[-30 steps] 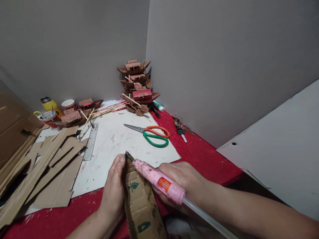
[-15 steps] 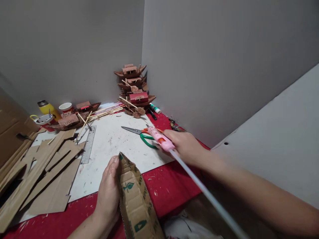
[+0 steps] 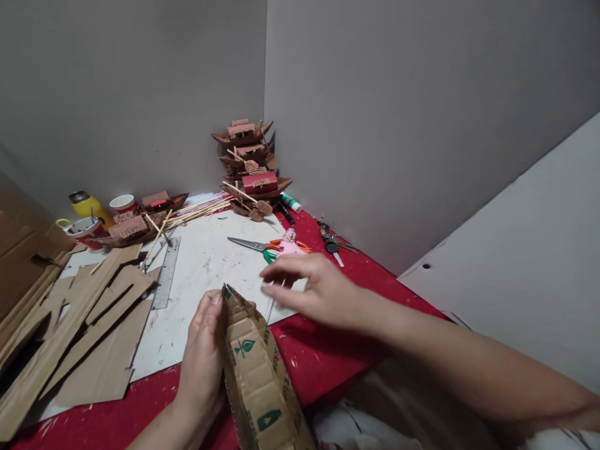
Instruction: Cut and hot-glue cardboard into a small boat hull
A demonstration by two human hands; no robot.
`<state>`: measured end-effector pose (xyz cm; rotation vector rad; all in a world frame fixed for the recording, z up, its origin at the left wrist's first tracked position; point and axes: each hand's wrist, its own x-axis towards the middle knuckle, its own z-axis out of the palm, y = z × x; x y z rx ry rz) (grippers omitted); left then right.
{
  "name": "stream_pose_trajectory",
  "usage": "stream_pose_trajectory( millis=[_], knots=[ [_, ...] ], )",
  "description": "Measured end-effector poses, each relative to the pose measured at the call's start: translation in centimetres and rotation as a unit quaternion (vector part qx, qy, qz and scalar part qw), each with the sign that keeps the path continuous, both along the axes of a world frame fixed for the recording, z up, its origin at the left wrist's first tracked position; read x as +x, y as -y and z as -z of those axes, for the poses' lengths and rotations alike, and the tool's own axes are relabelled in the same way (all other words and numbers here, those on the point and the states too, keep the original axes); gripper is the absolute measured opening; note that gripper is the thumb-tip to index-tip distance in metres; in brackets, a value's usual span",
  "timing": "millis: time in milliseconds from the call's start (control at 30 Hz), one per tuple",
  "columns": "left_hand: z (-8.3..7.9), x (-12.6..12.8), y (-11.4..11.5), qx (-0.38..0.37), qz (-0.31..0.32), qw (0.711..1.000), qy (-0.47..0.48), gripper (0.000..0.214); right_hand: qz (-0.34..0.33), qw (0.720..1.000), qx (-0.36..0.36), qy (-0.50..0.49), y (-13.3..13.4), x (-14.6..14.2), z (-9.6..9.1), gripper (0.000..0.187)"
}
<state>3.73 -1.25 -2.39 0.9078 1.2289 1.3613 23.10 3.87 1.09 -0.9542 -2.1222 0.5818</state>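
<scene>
A long boat-shaped piece of brown cardboard (image 3: pixel 253 369) with green print tapers to a point at its far end. My left hand (image 3: pixel 204 350) is closed round its left side near that tip. To the right, my right hand (image 3: pixel 312 284) hovers with thumb and fingers apart and nothing between them. Just beyond it lies a pink glue gun (image 3: pixel 289 240), partly hidden by the hand. The glue gun rests over scissors (image 3: pixel 248 244) with orange and green handles, their blades pointing left.
Cardboard strips (image 3: pixel 98 337) pile up at the left beside a clear ruler (image 3: pixel 167 272). Model boats (image 3: pixel 255 184) are stacked in the far corner. Thin sticks (image 3: pixel 201 209), cups (image 3: pixel 122 203) and a yellow bottle (image 3: pixel 89 205) stand or lie at the back. Keys (image 3: pixel 332 247) lie on the red cloth.
My right hand has let go of the glue gun, which now lies on the scissors. That hand has come back toward the cardboard boat. My left hand keeps its hold.
</scene>
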Motion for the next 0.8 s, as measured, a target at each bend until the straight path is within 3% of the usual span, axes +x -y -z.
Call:
stream_pose_trajectory(
  millis=[100,233,467,800],
  knots=[
    [-0.7,0.0,0.1,0.003,0.019,1.000,-0.013,0.029,-0.039,0.999,0.035,-0.009,1.0,-2.7,1.1,0.009],
    [-0.9,-0.2,0.2,0.010,0.049,0.998,-0.043,0.032,-0.031,0.996,0.079,-0.033,0.8,-3.6,2.1,0.007],
    [-0.9,0.0,0.2,0.061,-0.019,0.992,-0.106,0.024,-0.020,0.997,0.040,-0.070,1.2,-3.4,2.1,0.007],
    [-0.3,-0.2,0.2,0.063,-0.038,0.984,-0.162,0.021,-0.032,0.990,0.088,-0.102,1.2,-3.3,3.2,0.012]
  ],
)
